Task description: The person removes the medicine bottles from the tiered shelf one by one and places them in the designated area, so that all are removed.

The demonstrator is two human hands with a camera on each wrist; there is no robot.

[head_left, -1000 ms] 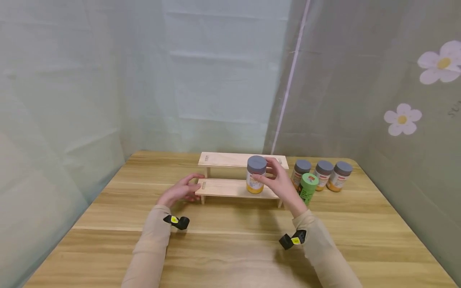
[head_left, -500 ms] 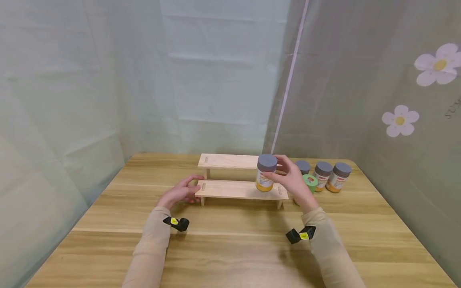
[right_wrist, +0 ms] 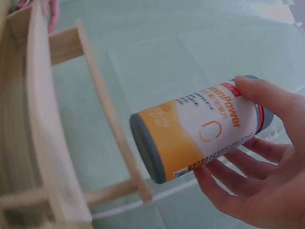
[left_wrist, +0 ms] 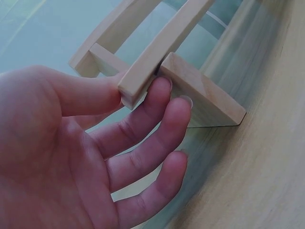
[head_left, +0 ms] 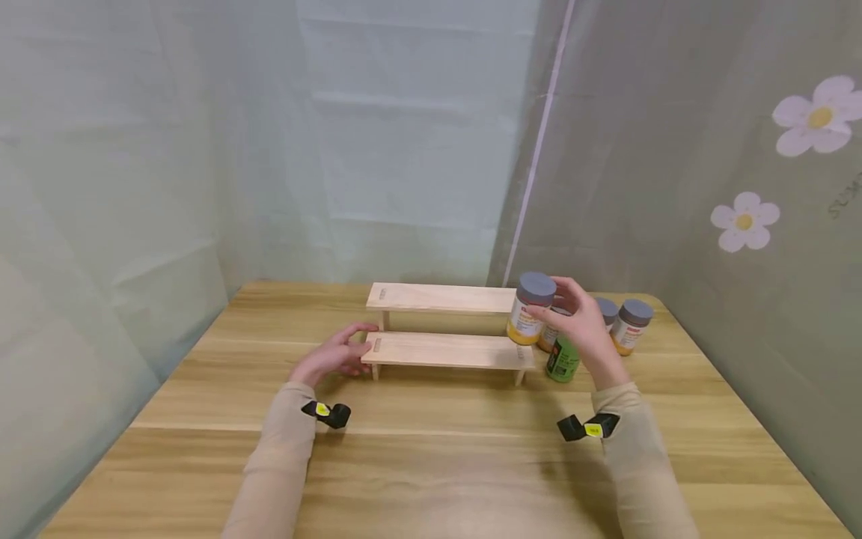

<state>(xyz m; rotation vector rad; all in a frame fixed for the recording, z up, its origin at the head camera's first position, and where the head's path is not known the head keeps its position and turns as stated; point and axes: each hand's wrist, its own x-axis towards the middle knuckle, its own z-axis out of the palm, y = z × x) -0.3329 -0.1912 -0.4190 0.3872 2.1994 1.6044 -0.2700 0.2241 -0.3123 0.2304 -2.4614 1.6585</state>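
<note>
My right hand (head_left: 581, 323) grips a supplement bottle (head_left: 532, 308) with a grey cap and a white and orange label. In the right wrist view the thumb and fingers wrap the bottle (right_wrist: 198, 129) near its cap, and its base hangs in the air. The bottle is above the right end of a two-step wooden rack (head_left: 441, 350). At the rack's left end my left hand (head_left: 335, 355) pinches the lower board. The left wrist view has the thumb on one face of that board (left_wrist: 143, 71) and curled fingers beneath, by the leg.
A green bottle (head_left: 563, 361) stands right of the rack, partly behind the right hand. Several grey-capped bottles like the held one stand behind it, among them one at the far right (head_left: 631, 328). A wood-grain table (head_left: 431, 464) carries everything; a fabric sheet (head_left: 417, 150) hangs behind.
My right hand has carried the bottle rightward from over the lower board's middle to beyond its right end, slightly higher. The left hand keeps its hold on the rack.
</note>
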